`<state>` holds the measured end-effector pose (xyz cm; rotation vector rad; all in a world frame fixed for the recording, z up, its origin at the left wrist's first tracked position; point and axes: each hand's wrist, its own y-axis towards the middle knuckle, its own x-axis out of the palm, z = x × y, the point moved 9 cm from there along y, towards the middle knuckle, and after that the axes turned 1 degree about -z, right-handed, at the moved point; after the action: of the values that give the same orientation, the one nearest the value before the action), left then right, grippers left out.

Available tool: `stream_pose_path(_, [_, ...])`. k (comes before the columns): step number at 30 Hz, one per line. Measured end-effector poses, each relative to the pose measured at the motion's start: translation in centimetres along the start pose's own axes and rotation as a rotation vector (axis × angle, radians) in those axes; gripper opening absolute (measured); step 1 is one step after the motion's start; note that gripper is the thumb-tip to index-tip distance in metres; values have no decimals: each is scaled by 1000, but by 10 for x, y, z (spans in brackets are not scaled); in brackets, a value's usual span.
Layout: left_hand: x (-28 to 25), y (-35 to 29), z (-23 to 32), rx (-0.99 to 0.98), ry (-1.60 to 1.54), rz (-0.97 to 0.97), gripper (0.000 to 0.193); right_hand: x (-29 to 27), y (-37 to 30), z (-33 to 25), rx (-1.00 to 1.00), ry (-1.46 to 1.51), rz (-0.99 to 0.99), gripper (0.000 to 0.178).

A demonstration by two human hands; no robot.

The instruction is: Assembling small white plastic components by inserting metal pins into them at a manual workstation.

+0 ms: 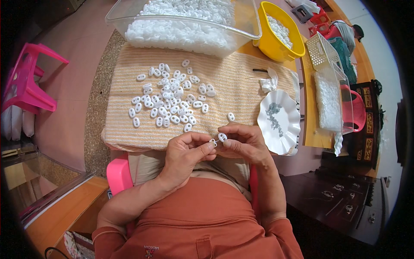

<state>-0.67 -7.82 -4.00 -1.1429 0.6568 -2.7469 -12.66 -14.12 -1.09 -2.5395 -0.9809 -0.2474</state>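
Close in front of my body, above the near edge of a striped towel (241, 97), both hands meet fingertip to fingertip. Between my right hand's (246, 144) thumb and index finger is a white oval plastic piece with two holes (222, 137). My left hand (187, 151) pinches a smaller white piece (212, 142) that nearly touches it; its exact kind is too small to tell. One loose two-hole oval (231, 116) lies just beyond my right fingers. A spread of similar white ovals (174, 97) covers the towel's left half. To the right, a scalloped white plate (289, 140) holds small grey bits.
A clear plastic bin (181, 23) full of white pieces stands at the far side, beside a yellow basin (264, 39). Crumpled white paper (269, 80) lies beyond the plate. Further right are a clear box of white pieces (330, 105) and a person (345, 34). A pink stool (26, 82) stands left.
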Motion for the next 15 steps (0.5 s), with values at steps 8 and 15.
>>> stream_pose_path(8, [0,1,-1,-5,0,0,15,-1,0,2,18,-28,6,30])
stream_pose_path(15, [0,1,-1,-3,-2,-2,14,1,1,1,32,-46,-17,29])
